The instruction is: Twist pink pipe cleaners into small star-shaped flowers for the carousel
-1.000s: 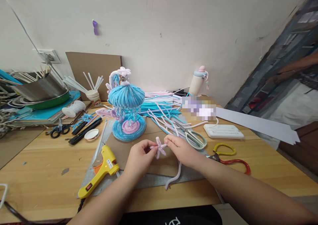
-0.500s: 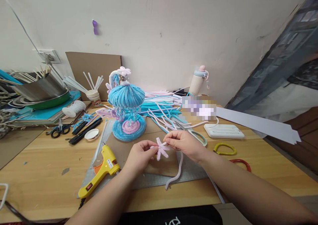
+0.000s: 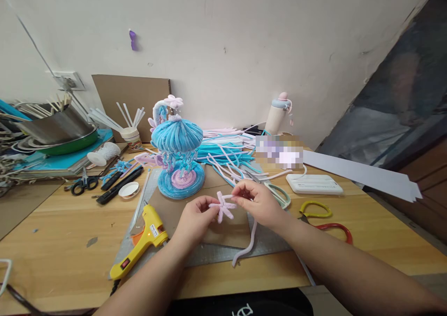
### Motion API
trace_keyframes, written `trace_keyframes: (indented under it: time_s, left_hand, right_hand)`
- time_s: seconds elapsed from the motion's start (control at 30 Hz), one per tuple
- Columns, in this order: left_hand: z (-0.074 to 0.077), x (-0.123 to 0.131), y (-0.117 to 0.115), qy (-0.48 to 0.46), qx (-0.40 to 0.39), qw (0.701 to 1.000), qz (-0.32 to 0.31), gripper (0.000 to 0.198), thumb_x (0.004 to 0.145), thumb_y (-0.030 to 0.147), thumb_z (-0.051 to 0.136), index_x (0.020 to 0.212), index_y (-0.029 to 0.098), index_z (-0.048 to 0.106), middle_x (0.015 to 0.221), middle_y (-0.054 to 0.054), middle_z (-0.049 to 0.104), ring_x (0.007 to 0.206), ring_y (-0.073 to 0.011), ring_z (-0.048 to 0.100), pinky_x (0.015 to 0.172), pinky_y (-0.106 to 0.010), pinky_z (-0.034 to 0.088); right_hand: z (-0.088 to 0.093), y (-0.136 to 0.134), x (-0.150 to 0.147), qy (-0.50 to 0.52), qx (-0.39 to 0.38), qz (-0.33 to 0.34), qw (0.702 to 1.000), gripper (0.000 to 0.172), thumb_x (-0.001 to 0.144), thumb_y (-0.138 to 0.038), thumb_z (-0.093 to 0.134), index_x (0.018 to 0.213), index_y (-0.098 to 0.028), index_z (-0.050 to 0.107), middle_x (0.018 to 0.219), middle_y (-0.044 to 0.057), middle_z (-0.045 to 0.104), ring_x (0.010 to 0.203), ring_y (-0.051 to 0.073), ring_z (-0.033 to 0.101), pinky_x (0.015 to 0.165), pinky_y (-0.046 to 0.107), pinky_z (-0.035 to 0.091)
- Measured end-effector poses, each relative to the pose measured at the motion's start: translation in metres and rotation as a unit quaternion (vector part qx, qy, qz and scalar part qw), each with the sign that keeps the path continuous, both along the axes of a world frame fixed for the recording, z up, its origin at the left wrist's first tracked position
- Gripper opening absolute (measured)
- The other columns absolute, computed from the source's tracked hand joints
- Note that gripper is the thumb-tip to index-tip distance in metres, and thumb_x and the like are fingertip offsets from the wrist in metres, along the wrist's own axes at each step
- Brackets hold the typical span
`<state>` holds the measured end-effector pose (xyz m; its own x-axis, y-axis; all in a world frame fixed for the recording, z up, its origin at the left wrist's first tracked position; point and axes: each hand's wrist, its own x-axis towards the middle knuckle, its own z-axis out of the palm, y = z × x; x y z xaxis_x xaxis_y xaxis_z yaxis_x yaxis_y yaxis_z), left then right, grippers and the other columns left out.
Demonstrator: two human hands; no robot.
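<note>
Fuzzy pale-pink star-shaped flower (image 3: 222,207), lower centre of frame, pinched at left edge by left hand (image 3: 197,217); thin pale-pink strand (image 3: 228,196), running near-level from flower rightward, pinched by right hand (image 3: 259,204).

Both hands (image 3: 197,216) (image 3: 257,203) pinching, forearms (image 3: 153,272) angled inward

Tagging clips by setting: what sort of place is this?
Probably a small craft workspace; home or workshop, I can't tell. Signs: a yellow glue gun, a pile of fuzzy blue and pale stems, and a blue-and-pink model that looks made of similar stems.
</note>
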<state>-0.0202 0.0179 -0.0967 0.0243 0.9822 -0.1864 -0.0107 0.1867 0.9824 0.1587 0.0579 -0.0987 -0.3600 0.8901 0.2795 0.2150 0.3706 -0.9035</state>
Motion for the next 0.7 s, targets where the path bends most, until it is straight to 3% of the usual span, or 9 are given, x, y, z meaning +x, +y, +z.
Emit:
trace_keyframes:
  time_s: [0.1, 0.17, 0.37, 0.57, 0.7]
  left_hand:
    - [-0.0029, -0.0007, 0.0015, 0.02, 0.02, 1.0, 0.011, 0.019, 0.064, 0.026, 0.064, 0.078, 0.014, 0.063, 0.066, -0.003, 0.067, 0.057, -0.0129, 0.057, 0.056, -0.022, 0.041]
    - [-0.0042, -0.001, 0.0017, 0.034, 0.026, 0.999, 0.014, 0.019, 0.065, 0.026, 0.064, 0.079, 0.014, 0.063, 0.067, -0.003, 0.067, 0.057, -0.0137, 0.058, 0.056, -0.023, 0.041]
    - [-0.0069, -0.001, 0.0005, 0.042, 0.031, 0.999, 0.006, 0.018, 0.064, 0.025, 0.064, 0.078, 0.014, 0.064, 0.067, -0.003, 0.068, 0.057, -0.0132, 0.058, 0.054, -0.022, 0.04]
    - [-0.009, -0.0012, 0.0009, 0.054, 0.035, 0.998, -0.004, 0.019, 0.067, 0.027, 0.064, 0.08, 0.014, 0.064, 0.069, -0.003, 0.068, 0.057, -0.013, 0.059, 0.053, -0.022, 0.041]
    - [-0.0088, -0.0009, 0.0002, 0.058, 0.032, 0.998, -0.01, 0.02, 0.066, 0.028, 0.065, 0.08, 0.014, 0.064, 0.071, -0.004, 0.068, 0.058, -0.0135, 0.059, 0.054, -0.022, 0.041]
  right_hand:
    - [0.0024, -0.0028, 0.0006, -0.042, 0.117, -0.021, 0.992, 0.021, 0.084, -0.021, 0.053, 0.103, -0.021, 0.063, 0.086, 0.005, 0.063, 0.078, 0.016, 0.058, 0.07, 0.03, 0.047]
    - [0.0031, -0.004, 0.0002, -0.052, 0.161, -0.018, 0.985, 0.019, 0.087, -0.02, 0.049, 0.097, -0.021, 0.065, 0.088, 0.007, 0.064, 0.083, 0.018, 0.059, 0.075, 0.032, 0.046]
    - [0.0, -0.0069, -0.0025, -0.09, 0.113, -0.042, 0.989, 0.015, 0.088, -0.024, 0.049, 0.09, -0.021, 0.064, 0.079, 0.002, 0.066, 0.069, 0.015, 0.059, 0.064, 0.026, 0.045]
    - [0.0054, -0.0079, -0.004, -0.069, 0.174, -0.052, 0.981, 0.011, 0.084, -0.019, 0.053, 0.083, -0.02, 0.064, 0.088, 0.006, 0.064, 0.087, 0.019, 0.058, 0.08, 0.033, 0.045]
    - [0.0037, -0.0067, -0.0054, -0.059, 0.139, -0.052, 0.987, 0.007, 0.08, -0.019, 0.057, 0.079, -0.02, 0.064, 0.079, 0.003, 0.064, 0.074, 0.016, 0.058, 0.071, 0.03, 0.046]
